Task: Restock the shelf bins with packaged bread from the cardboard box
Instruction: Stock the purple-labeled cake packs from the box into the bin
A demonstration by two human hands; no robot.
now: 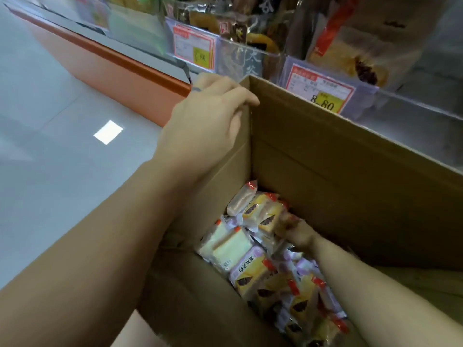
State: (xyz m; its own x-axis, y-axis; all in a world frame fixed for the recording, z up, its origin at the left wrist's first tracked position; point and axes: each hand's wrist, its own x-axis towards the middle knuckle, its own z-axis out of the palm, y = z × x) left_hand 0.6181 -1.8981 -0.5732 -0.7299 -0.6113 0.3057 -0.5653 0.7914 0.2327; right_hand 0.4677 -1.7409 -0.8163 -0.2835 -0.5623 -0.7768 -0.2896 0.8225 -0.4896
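Head view: your left hand (210,113) clamps box (325,159) corner to steady it; your right hand (299,235) reaches bread (238,246) inside, grasp unclear, blurred.

Open brown cardboard box (350,171) fills the lower right; clear-wrapped bread packets (250,259) lie jumbled inside, below stocked shelf bins (250,58).

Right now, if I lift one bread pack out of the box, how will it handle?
Probably light and squashy: the bread pack shows pale sponge slices through clear film. That glossy film likely slips and crinkles. Flat-sided, so unlikely to roll.
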